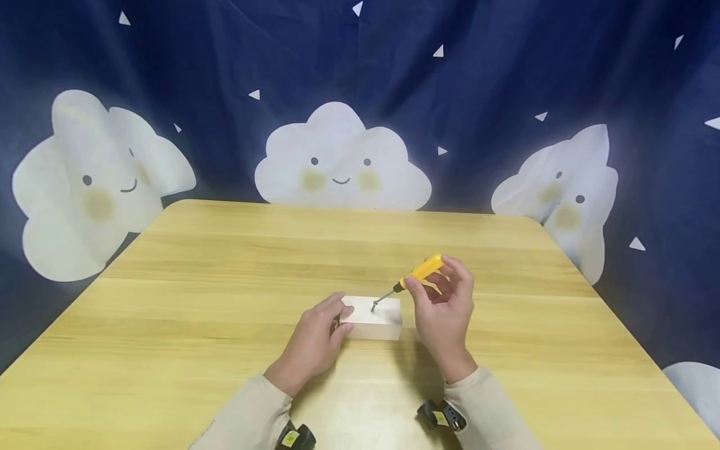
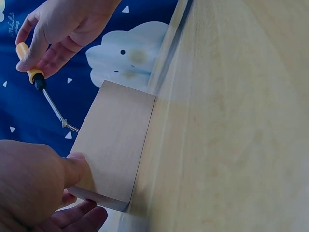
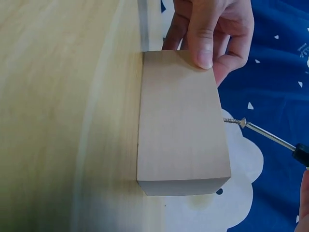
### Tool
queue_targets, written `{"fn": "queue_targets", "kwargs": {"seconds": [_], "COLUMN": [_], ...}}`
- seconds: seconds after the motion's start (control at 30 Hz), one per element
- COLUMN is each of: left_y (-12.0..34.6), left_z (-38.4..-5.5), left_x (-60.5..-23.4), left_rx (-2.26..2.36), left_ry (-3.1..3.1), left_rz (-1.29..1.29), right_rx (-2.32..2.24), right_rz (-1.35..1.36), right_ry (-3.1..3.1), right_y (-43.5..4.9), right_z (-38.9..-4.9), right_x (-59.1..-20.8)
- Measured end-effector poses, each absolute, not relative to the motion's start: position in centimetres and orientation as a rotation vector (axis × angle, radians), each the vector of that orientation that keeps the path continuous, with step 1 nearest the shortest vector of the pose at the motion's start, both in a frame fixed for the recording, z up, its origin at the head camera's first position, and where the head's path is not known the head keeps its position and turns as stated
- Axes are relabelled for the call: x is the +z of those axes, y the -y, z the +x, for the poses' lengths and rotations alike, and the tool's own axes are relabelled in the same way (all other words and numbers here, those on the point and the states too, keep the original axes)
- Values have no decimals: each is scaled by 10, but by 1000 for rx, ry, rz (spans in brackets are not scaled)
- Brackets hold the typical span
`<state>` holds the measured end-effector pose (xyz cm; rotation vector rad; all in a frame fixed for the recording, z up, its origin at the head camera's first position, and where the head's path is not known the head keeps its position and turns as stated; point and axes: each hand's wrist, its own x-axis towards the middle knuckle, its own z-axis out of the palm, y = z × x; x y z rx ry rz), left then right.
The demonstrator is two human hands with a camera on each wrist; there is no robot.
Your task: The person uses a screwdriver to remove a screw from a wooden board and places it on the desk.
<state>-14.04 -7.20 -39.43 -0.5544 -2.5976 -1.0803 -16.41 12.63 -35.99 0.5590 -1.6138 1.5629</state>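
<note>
A pale wooden block (image 1: 371, 330) lies on the table, and a metal screw (image 2: 72, 127) stands out of its top face. My left hand (image 1: 316, 334) grips the block's left end, with the thumb on the near side. In my right hand (image 1: 447, 312) is a screwdriver (image 1: 423, 269) with a yellow handle, a black collar and a thin metal shaft. The thumb and fingers pinch the handle. The screwdriver leans up to the right, its tip at the head of the screw (image 3: 243, 123). In the right wrist view my right hand is mostly out of frame.
The light wooden table (image 1: 225, 262) reaches back to a dark blue curtain (image 1: 225, 50) printed with white clouds and small triangles. Black cameras with straps sit at both wrists, below the beige sleeves (image 1: 489, 406).
</note>
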Motion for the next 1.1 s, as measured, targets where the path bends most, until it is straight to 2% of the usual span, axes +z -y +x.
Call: {"fn": "queue_targets", "kwargs": {"seconds": [1.1], "left_y": [72], "left_z": [-141], "left_x": [-394], "left_rx": [-1072], "left_ry": [2632], "left_rz": [-545], "right_rx": [1407], "right_rz": [634], "right_ry": [1754], "right_y": [-119], "right_z": [-164], "right_x": [-355]}}
